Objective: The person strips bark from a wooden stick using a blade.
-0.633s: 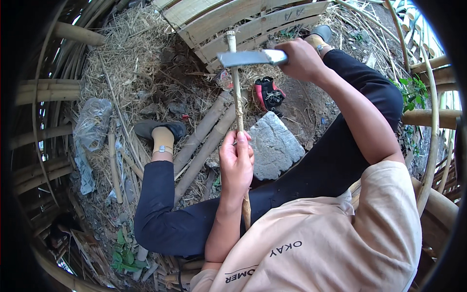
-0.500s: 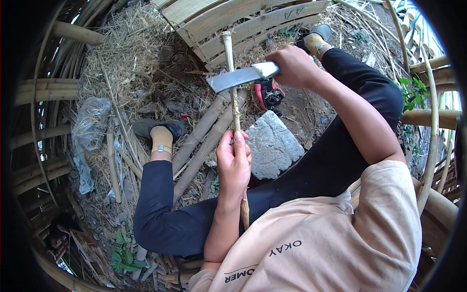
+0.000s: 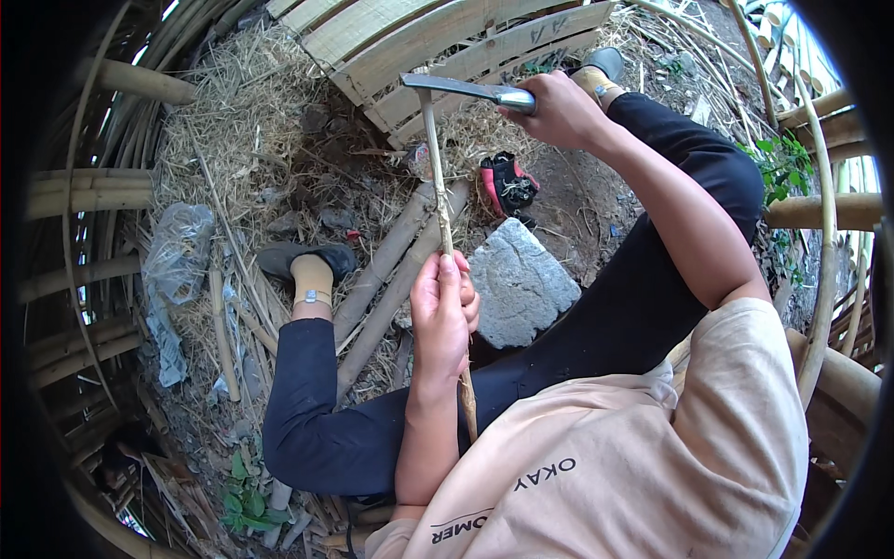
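My left hand is closed around a thin, knotty wooden stick, thumb along its top. The stick runs away from me, and its lower end reaches my lap beside my shirt. In my right hand is the handle of a broad-bladed knife, gripped firmly. The blade is seen nearly edge-on and crosses the stick close to its far end. Whether the edge is biting into the wood cannot be made out.
A grey stone block sits between my legs, and beyond it lies a red and black object. Bamboo poles lie beside my left foot. A slatted wooden panel stands ahead. Crumpled clear plastic rests on straw at left.
The knife has moved away from me along the stick toward its far end, its blade turning from flat-on to nearly edge-on. My left hand keeps its hold on the stick.
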